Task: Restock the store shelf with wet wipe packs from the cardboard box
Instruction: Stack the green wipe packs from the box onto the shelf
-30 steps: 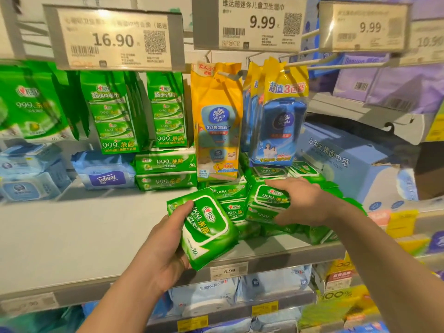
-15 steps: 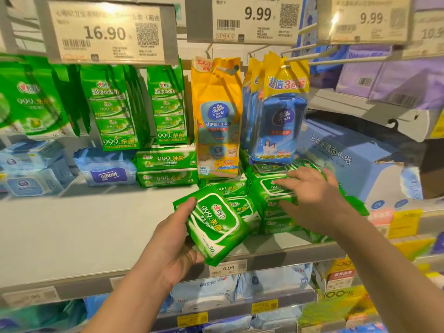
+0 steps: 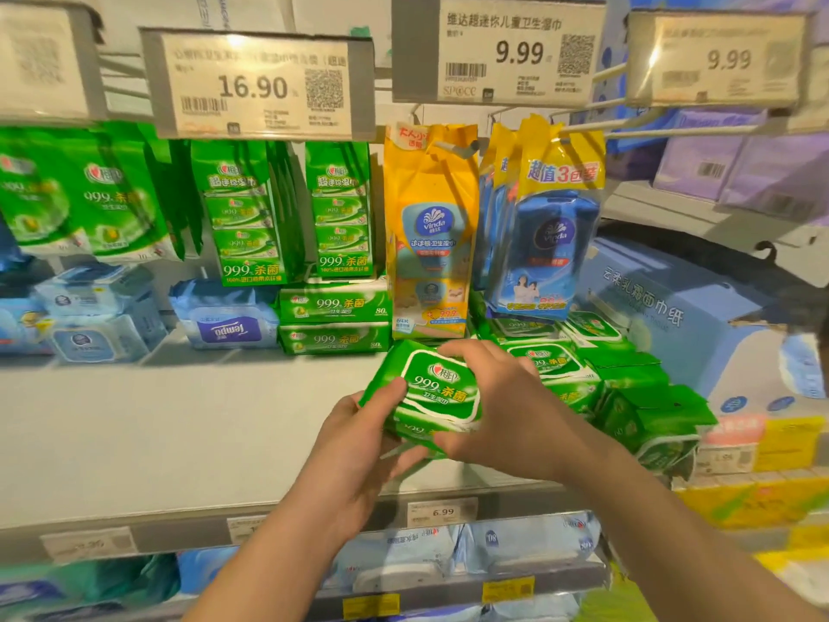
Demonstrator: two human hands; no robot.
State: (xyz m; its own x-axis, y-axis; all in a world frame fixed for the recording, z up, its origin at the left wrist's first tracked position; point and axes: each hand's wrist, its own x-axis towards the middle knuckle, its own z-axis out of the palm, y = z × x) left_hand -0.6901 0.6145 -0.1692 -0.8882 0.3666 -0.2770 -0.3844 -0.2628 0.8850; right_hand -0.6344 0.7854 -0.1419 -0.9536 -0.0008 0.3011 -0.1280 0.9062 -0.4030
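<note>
Shelf [image 3: 179,442] at frame centre: I am now gripping the pack [image 3: 437,390] with both left hand [image 3: 359,435] and right hand [image 3: 502,410], having moved it toward the stack [image 3: 596,374], nearly placed.

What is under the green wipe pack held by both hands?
Under the green wipe pack, a second green pack's edge shows, gripped between the left hand and right hand. Whatever lies lower is hidden by the hands.
</note>
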